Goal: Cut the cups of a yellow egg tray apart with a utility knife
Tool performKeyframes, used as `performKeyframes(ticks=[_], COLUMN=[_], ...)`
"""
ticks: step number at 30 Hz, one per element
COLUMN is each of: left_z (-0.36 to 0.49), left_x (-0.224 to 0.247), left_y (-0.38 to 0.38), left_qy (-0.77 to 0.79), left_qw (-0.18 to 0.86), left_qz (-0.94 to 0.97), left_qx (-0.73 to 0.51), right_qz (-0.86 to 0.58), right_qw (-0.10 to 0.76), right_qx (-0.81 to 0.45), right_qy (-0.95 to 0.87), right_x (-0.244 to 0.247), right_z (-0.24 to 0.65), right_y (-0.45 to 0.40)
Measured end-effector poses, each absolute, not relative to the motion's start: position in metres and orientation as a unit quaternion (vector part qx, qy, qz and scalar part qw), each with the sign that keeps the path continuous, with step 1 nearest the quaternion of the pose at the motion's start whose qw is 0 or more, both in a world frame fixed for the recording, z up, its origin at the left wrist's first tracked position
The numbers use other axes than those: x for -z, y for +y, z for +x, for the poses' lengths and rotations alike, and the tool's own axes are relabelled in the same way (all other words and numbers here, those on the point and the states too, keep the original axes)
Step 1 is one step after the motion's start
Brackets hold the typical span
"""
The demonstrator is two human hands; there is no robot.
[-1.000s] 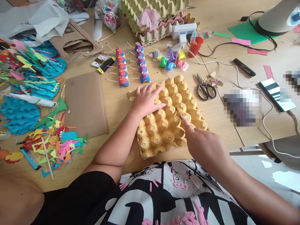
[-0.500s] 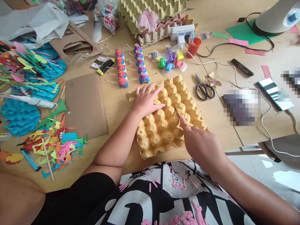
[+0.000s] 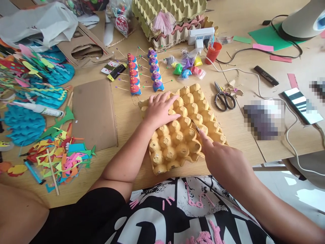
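Note:
A yellow egg carton tray (image 3: 177,137) lies bumps up on the wooden table in front of me. My left hand (image 3: 160,110) rests on its upper left part, fingers spread and pressing on the bumps. My right hand (image 3: 219,154) is wrapped round a knife (image 3: 197,128), whose thin dark blade touches the tray between two rows. A slit runs from the blade toward the tray's near edge. Most of the knife's handle is hidden in my fingers.
Scissors (image 3: 223,98) lie right of the tray. Beyond it stand red and purple caterpillar figures (image 3: 155,71), bags of coloured clay (image 3: 186,66) and a red cup (image 3: 213,53). Cardboard (image 3: 93,115) and paper scraps (image 3: 64,152) are at the left, stacked trays (image 3: 162,40) at the back.
My right hand and the blade have moved slightly toward me relative to the tray, and more of the blade shows. The whole view has shifted a little. My left hand stays on the tray.

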State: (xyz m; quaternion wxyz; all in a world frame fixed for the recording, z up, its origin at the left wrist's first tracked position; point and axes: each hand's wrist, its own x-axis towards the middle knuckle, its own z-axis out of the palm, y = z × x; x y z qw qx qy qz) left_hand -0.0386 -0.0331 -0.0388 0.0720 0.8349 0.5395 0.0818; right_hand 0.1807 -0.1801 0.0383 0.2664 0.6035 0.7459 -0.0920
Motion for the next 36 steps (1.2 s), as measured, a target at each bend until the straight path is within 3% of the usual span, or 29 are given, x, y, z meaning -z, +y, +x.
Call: performKeyframes(ticks=[36], left_z=[-0.038], left_x=[0.038], left_y=[-0.034], left_qy=[0.544], left_qw=[0.072], left_qz=[0.832], left_qx=[-0.078], right_qz=[0.601], right_qw=[0.261], right_qx=[0.082], right_qy=[0.751], right_x=[-0.056], right_z=[0.182], right_y=[-0.179])
